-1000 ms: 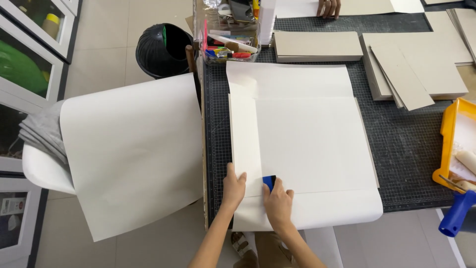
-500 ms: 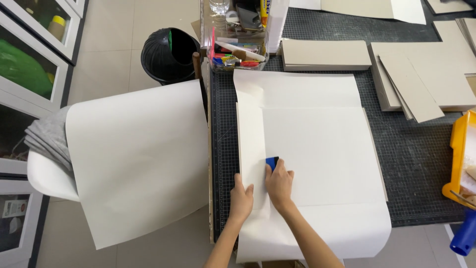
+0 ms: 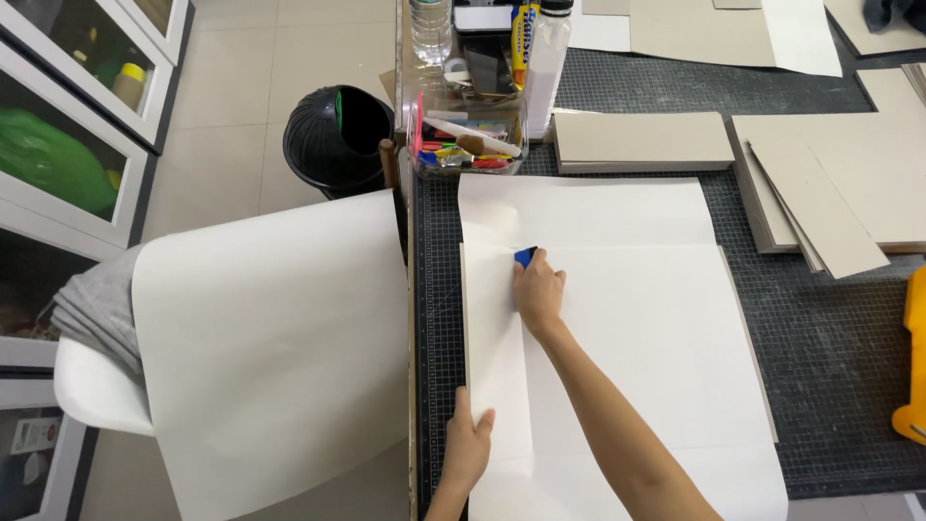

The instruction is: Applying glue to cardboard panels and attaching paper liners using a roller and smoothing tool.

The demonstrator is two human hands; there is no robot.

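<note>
A large white paper sheet [image 3: 637, 328] lies on the dark gridded cutting mat [image 3: 830, 357], with a narrow flap [image 3: 494, 328] folded over along its left side. My right hand [image 3: 538, 289] presses a small blue scraper [image 3: 525, 256] onto the far end of that flap. My left hand [image 3: 468, 446] lies flat on the flap's near end, fingers spread, holding the paper down by the table's left edge.
Stacks of grey board [image 3: 641, 142] and loose board pieces [image 3: 820, 203] sit at the back right. A clear organiser with pens [image 3: 468, 135] stands behind the sheet. Another big white sheet [image 3: 275, 347] drapes over a chair [image 3: 96, 396] on the left, near a black bin [image 3: 338, 140]. A yellow tray [image 3: 912, 357] is at the right edge.
My right hand has slid the blue scraper away from me along the folded flap, from the near end to the far end. My left hand stayed near the front edge.
</note>
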